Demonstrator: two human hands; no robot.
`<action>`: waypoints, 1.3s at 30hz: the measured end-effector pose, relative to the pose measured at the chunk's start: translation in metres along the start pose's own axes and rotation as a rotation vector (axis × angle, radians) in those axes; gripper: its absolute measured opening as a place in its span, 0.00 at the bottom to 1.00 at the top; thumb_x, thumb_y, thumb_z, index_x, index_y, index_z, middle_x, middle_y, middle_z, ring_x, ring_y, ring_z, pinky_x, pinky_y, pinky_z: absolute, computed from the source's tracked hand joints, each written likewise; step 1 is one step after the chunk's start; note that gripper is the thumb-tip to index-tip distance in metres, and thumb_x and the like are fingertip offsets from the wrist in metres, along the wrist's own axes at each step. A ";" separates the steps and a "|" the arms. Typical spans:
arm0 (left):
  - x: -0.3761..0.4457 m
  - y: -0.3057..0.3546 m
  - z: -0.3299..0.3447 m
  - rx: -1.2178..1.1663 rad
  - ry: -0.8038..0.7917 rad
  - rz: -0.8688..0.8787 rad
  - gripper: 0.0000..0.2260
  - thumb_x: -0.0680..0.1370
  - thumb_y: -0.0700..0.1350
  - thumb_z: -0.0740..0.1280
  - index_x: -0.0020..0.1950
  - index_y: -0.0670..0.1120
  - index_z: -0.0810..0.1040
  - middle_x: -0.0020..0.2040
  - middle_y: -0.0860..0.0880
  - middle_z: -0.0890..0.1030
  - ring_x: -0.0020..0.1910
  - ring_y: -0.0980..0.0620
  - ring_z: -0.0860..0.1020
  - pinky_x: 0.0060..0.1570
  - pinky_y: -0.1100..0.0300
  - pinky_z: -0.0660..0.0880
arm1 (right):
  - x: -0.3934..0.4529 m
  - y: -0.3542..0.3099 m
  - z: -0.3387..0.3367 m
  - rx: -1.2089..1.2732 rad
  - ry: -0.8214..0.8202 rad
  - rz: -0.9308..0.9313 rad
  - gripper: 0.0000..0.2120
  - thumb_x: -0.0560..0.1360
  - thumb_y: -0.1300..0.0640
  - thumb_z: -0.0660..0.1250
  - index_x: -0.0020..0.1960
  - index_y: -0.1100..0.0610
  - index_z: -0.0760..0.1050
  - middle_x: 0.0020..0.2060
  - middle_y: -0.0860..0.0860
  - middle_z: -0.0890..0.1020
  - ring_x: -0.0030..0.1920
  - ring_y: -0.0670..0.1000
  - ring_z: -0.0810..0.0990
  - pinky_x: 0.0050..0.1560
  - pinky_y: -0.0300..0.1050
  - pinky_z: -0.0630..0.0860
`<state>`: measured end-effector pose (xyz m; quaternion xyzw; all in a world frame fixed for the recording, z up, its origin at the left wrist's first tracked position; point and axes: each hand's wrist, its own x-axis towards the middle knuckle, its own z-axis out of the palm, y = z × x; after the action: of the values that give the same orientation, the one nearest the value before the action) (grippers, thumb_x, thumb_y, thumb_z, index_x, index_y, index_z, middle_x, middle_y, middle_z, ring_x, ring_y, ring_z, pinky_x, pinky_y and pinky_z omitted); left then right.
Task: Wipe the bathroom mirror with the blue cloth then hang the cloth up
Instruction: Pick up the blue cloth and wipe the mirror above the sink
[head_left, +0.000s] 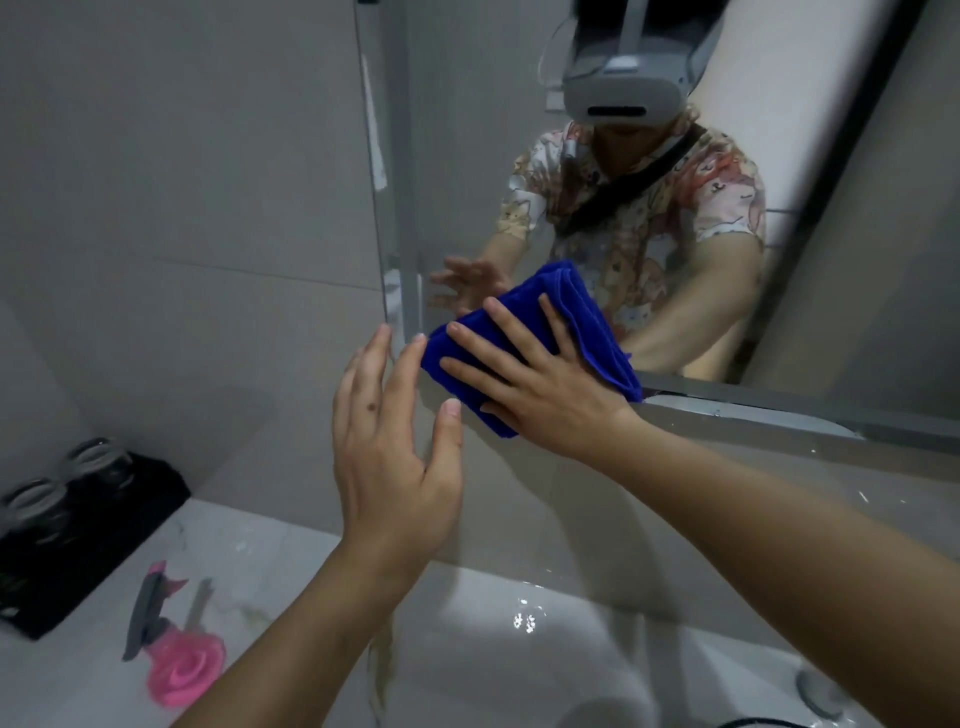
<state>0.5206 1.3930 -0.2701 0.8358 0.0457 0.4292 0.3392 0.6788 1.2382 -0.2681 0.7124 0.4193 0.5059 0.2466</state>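
My right hand (540, 384) lies flat with spread fingers on the folded blue cloth (587, 332) and presses it against the lower left corner of the bathroom mirror (519, 156). My left hand (389, 431) is raised just left of the cloth, fingers straight and holding nothing, its fingertips close to the mirror's left edge and the cloth's corner. The glass reflects the person, both hands and the cloth.
Below the mirror is a white sink basin (519, 654) with a drain (821, 696) at the lower right. On the marble counter at the left lie a pink spray bottle (176, 644) and a black tray (88, 545) holding two upturned glasses. Grey tiled wall fills the left.
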 end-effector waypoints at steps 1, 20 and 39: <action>-0.003 0.006 0.003 0.009 0.000 0.008 0.25 0.80 0.51 0.63 0.78 0.54 0.66 0.81 0.53 0.61 0.80 0.48 0.59 0.75 0.50 0.57 | -0.007 0.004 0.000 -0.001 -0.004 0.001 0.33 0.85 0.41 0.57 0.85 0.49 0.49 0.84 0.53 0.52 0.82 0.65 0.50 0.77 0.72 0.35; -0.072 0.147 0.110 0.003 -0.121 0.188 0.26 0.79 0.48 0.66 0.77 0.50 0.68 0.81 0.49 0.63 0.80 0.46 0.60 0.77 0.48 0.57 | -0.199 0.121 -0.026 0.021 0.038 0.120 0.29 0.85 0.39 0.55 0.83 0.48 0.59 0.82 0.51 0.61 0.81 0.62 0.56 0.78 0.69 0.38; -0.142 0.304 0.254 -0.092 -0.208 0.413 0.25 0.80 0.52 0.62 0.77 0.47 0.69 0.81 0.47 0.63 0.81 0.46 0.58 0.79 0.62 0.48 | -0.429 0.231 -0.045 -0.105 0.054 0.332 0.27 0.84 0.37 0.60 0.80 0.43 0.65 0.79 0.51 0.64 0.77 0.63 0.62 0.75 0.72 0.49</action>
<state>0.5566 0.9741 -0.2852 0.8508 -0.1810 0.4027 0.2849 0.6593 0.7499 -0.2927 0.7441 0.2753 0.5798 0.1854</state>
